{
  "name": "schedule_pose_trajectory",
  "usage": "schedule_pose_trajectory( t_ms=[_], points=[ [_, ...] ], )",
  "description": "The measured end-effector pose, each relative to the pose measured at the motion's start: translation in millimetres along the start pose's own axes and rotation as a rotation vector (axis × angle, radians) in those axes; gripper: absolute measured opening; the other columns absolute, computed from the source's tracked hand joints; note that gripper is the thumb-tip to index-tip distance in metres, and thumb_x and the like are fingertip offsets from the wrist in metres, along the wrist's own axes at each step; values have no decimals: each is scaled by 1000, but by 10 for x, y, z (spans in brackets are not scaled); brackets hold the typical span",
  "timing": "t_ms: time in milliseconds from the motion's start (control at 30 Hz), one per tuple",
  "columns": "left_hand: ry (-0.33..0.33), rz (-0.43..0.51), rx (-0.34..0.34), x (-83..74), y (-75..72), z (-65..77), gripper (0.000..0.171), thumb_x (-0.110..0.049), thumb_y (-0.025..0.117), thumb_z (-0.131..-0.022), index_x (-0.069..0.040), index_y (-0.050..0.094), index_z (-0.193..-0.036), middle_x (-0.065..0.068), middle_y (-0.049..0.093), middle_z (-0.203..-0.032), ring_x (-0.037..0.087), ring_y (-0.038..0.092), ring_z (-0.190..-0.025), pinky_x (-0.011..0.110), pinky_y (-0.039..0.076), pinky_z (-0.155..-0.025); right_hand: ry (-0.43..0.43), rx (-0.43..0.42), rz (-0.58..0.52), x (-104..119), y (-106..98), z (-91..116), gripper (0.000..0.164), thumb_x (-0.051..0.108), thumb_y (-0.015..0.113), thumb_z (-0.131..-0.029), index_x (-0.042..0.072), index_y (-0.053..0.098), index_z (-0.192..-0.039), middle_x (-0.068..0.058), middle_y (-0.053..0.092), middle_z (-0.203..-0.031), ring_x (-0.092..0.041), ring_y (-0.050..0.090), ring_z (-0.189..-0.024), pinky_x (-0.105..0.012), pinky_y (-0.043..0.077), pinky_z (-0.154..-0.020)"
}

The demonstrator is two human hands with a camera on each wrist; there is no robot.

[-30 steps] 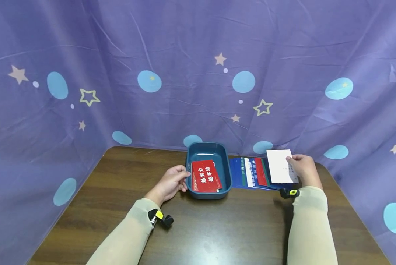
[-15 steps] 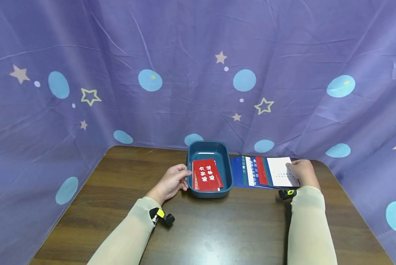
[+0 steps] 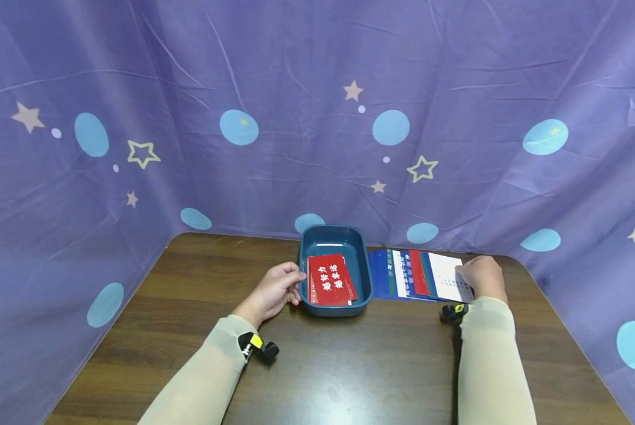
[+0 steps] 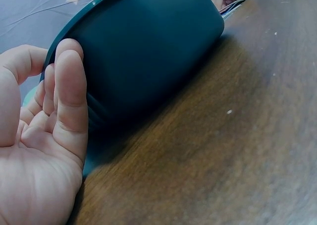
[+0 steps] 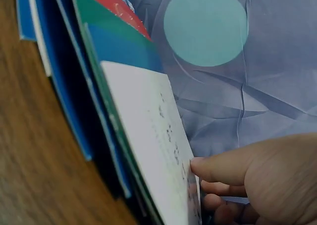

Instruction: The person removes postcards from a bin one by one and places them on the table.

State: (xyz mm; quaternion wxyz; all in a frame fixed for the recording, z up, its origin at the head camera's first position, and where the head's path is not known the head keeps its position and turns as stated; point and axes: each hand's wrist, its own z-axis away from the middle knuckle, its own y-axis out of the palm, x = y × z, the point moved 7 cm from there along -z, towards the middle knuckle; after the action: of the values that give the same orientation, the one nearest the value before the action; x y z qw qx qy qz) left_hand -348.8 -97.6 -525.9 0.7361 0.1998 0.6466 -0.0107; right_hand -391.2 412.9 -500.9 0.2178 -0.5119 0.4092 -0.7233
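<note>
My left hand [image 3: 271, 292] pinches the left rim of a dark teal rectangular tray [image 3: 360, 268]; in the left wrist view the fingers lie along the tray's outer wall [image 4: 148, 46], with the thumb at the rim. Red cards [image 3: 330, 280] with white writing lie overlapped inside the tray. To the tray's right, a fanned row of blue, green, white and red cards [image 3: 402, 283] lies on the table. At its right end my right hand [image 3: 484, 276] pinches the right edge of a white card [image 5: 143, 131] with small dark print, which lies over the row. Its curled fingers are partly hidden behind the card.
The brown wooden table [image 3: 328, 366] stretches in front of the tray and cards. A purple curtain [image 3: 296, 77] with stars and blue ovals hangs right behind the table's back edge. Each wrist wears a black camera mount [image 3: 261, 348].
The right hand has lowered the white card onto the right end of the row and turned it slightly. The left hand still holds the tray's rim.
</note>
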Motion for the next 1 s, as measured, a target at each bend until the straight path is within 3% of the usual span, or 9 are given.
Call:
schedule_pose_trajectory(
  t_ms=[100,233,367,533,667,800,1000],
  points=[
    [0,3,1,-1,0,0,14,-5,63,-99,-10,59,-87,0,54,-66,11,62,-48,19,55,-43,-2,1,0,21,-15,4,32,27,70,-97,-4,76,-98,-26,74,-99,-37,67,-87,-49,58,-71],
    [-4,6,-3,-4,0,-3,14,-5,63,-100,-9,59,-88,0,55,-66,11,62,-48,19,55,-43,-73,-7,-4,166,-65,0,38,32,68,-99,-5,76,-102,-27,73,-106,-38,67,-93,-52,58,-79],
    [-1,9,-7,-14,2,-1,13,-5,64,-100,-9,59,-89,0,55,-66,11,62,-47,19,55,-42,-206,12,-60,508,-144,64,45,37,68,-102,-6,75,-114,-27,74,-113,-35,68,-95,-46,58,-77],
    [-3,12,-6,-11,-1,6,14,-5,63,-100,-9,59,-87,0,55,-65,11,62,-47,19,55,-42,-312,68,-156,957,-222,258,46,41,68,-103,-3,72,-116,-15,74,-94,-25,65,-83,-36,54,-68],
    [-2,8,-4,-5,-11,5,14,-5,64,-100,-9,59,-87,0,55,-65,11,62,-48,19,55,-42,-418,60,-128,1306,-255,462,38,37,68,-104,0,73,-111,-9,73,-84,-25,65,-79,-36,52,-67],
    [1,9,-5,-2,-20,3,13,-6,64,-100,-8,59,-88,0,55,-65,11,62,-48,19,56,-42,-502,67,-86,1629,-161,658,33,35,69,-103,2,74,-110,-13,73,-89,-26,64,-78,-39,53,-67],
    [-5,16,1,6,-9,-4,14,-5,63,-101,-7,58,-88,0,56,-65,11,62,-47,20,56,-42,-583,156,-59,2031,179,963,30,35,72,-102,6,74,-110,-15,76,-101,-29,67,-87,-44,60,-75]
  ],
)
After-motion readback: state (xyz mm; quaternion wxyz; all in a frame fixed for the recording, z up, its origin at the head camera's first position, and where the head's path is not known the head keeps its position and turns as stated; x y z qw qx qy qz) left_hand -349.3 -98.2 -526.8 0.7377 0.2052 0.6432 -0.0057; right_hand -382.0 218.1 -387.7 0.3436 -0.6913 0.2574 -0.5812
